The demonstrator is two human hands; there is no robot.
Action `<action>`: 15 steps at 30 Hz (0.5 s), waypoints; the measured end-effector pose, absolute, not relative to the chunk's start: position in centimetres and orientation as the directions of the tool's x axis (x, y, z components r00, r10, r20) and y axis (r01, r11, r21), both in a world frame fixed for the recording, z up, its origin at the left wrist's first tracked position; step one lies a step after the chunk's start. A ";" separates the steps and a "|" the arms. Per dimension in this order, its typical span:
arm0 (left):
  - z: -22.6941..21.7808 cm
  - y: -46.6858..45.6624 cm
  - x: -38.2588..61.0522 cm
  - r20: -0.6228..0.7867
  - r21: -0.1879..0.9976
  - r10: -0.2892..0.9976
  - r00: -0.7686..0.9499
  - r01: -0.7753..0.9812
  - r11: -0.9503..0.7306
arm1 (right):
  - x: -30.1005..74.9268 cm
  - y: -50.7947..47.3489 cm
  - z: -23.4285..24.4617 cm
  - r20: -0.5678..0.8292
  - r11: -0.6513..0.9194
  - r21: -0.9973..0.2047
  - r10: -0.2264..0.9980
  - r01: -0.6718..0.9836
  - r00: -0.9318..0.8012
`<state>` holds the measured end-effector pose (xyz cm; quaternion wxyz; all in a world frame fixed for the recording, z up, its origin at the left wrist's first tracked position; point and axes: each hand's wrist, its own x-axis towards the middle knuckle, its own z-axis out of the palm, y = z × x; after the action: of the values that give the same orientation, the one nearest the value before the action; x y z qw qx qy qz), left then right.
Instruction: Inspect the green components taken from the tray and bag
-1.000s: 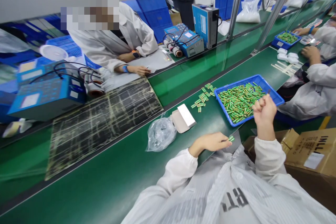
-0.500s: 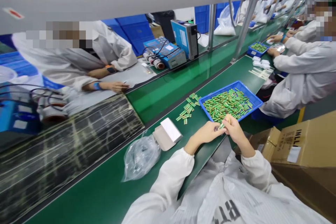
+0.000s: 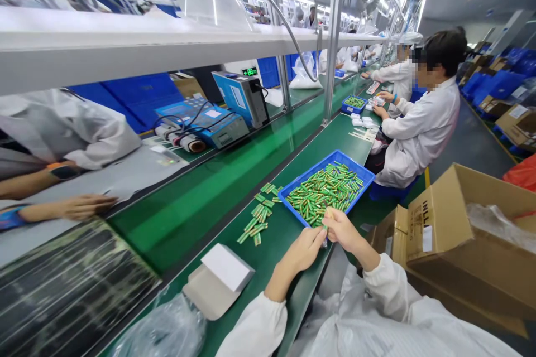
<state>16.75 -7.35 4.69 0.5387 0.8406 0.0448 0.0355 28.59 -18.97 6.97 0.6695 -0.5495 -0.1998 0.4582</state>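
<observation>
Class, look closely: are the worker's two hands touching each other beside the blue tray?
Touching. The head view shows the left hand and right hand meeting at the fingertips around a small green piece, no gap.

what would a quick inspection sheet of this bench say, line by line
surface: green conveyor belt, flat and glossy.
job's things: blue tray heaped with green cells; loose cells lie on the belt beside it.
clutter: open white box and clear plastic bag at the near edge.
grippers: left hand and right hand meet at the tray's near corner, pinching one green cell, mostly hidden.
cables: black leads on the blue tester; grey hose hangs from the shelf.
surroundings: co-worker in a white coat alongside; open cardboard box on the right.
</observation>
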 end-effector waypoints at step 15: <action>3.6 -6.7 20.9 0.051 0.917 0.576 0.816 0.190 -0.351 | 29.5 -16.4 4.9 -0.267 0.198 -0.858 0.616 -0.474 0.741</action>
<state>20.91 -6.65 3.59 0.5172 0.8003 0.2392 0.1866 29.54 -16.37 4.91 0.7710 -0.5253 -0.0678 0.3536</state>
